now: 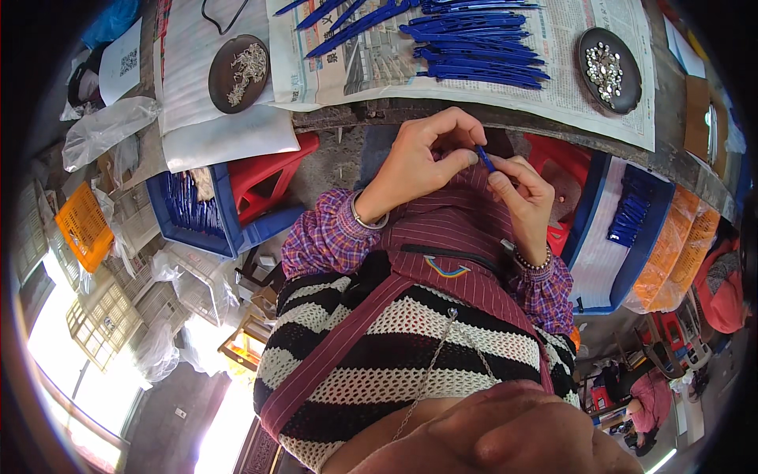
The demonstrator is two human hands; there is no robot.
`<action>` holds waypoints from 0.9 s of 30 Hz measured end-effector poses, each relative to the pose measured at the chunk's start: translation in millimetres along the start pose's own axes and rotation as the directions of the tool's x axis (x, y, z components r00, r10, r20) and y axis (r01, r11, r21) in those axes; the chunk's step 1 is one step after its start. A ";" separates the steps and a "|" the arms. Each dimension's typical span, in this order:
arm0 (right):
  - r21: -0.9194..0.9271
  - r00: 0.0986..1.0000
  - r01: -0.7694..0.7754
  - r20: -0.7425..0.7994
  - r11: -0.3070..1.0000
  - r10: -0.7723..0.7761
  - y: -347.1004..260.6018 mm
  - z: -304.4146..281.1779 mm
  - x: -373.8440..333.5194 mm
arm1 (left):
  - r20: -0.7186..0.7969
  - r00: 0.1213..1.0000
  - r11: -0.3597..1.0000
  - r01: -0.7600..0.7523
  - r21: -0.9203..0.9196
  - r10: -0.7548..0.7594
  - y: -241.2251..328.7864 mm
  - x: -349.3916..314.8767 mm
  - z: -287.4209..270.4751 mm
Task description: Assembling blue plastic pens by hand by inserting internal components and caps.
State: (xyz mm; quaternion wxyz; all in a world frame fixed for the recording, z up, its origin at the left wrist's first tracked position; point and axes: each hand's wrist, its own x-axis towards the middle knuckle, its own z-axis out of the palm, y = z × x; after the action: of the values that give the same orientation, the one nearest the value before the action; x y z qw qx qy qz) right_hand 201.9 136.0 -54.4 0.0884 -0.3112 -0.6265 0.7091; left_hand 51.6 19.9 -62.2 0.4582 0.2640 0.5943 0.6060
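Over my lap, just below the table edge, my left hand (430, 162) and my right hand (523, 189) meet around a slim blue piece (485, 159). Its kind is hard to make out, since fingers cover most of it. The left thumb and index finger pinch its upper part. Lower down, the right thumb and fingers hold its other end. Across the table lies a pile of similar long blue slats (478, 47) on a newspaper (355, 83). A dark dish (217, 77) of small silvery pins is at the left, and another dark dish (632, 99) of small round metal pieces at the right.
A blue crate (229, 209) with blue slats stands below the table at left, beside a red stool (272, 186). Another blue crate (588, 272) holds a blue bundle at right, next to orange baskets (675, 253). A person (651, 399) is in the right background.
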 end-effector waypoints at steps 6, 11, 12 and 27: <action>-0.033 0.999 0.032 -0.020 0.999 -0.032 -0.6 1.5 -1.0 | 0.005 1.000 1.000 -0.011 0.013 0.011 1.0 -0.1 0.4; -0.066 0.997 0.072 -0.032 0.995 -0.074 -1.4 2.1 -1.7 | -0.005 1.000 0.999 -0.024 0.022 0.024 2.2 -0.4 0.7; -0.073 0.996 0.084 -0.030 0.994 -0.086 -1.0 1.6 -1.5 | -0.007 1.000 0.999 -0.025 0.024 0.026 2.6 -0.7 0.7; -0.243 0.959 0.260 -0.051 0.935 -0.280 0.3 2.1 0.0 | 0.019 1.000 0.989 -0.001 -0.145 0.004 3.2 -0.7 -0.1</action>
State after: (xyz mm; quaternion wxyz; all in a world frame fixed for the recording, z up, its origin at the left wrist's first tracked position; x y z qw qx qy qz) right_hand 200.8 134.3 -54.6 0.1743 -0.2604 -0.7380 0.5976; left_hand 51.0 19.6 -59.0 0.4811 0.2366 0.5437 0.6457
